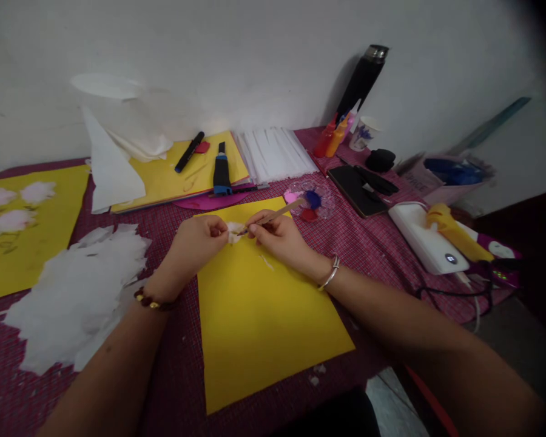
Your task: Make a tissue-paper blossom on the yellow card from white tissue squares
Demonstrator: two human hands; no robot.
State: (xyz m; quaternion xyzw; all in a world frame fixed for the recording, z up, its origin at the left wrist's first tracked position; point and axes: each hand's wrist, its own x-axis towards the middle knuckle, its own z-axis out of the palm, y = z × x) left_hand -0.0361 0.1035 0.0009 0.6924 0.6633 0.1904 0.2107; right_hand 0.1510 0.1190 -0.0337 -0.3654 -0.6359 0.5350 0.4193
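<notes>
Bare forearms reach over a yellow paper sheet: left hand pinches a small tissue piece, right hand pinches a paintbrush tipped against it. It looks light, soft, tearable; grip its edge gently. Just beyond sits a paint palette.

A small, crumpled piece of white tissue paper is held pinched in the left hand, just above the far edge of the yellow paper sheet. A thin, pale-handled paintbrush is gripped in the right hand. It is slanted low over the same edge, with its tip set against the tissue and its handle end pointed away beyond the sheet.
</notes>
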